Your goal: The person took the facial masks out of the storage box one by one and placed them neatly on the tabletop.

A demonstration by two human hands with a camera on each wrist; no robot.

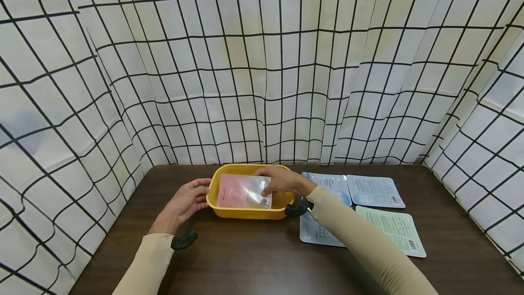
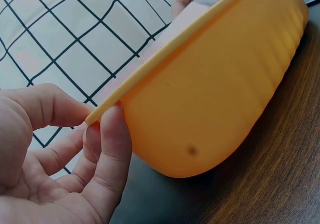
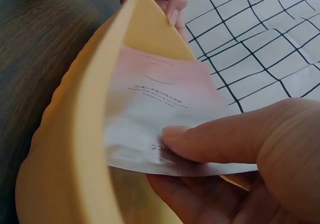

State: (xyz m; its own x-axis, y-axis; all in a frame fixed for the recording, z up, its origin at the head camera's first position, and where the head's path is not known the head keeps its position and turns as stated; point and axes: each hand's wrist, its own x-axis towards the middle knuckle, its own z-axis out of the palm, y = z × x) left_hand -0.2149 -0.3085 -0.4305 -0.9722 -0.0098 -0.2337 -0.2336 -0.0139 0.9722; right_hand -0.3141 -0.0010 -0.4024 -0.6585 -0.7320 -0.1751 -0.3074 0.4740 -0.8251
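A yellow plastic basket (image 1: 249,214) stands on the table in the head view. My left hand (image 1: 186,201) pinches its left rim between thumb and fingers, which the left wrist view shows close up against the basket wall (image 2: 200,93). In my right hand (image 1: 280,180) is a pink and silver sheet mask packet (image 1: 237,190), held by its right end inside the basket's opening. The right thumb (image 3: 200,141) presses on the printed face of the packet (image 3: 150,108), with the fingers underneath. What lies on the basket's bottom is mostly hidden by the packet.
To the right of the basket lie several flat packets: a blue one (image 1: 374,190) at the back, a green one (image 1: 395,231), and other blue ones (image 1: 317,231) partly covered by my right forearm. A white curtain with black grid lines (image 1: 294,76) surrounds the dark wooden table (image 1: 229,258).
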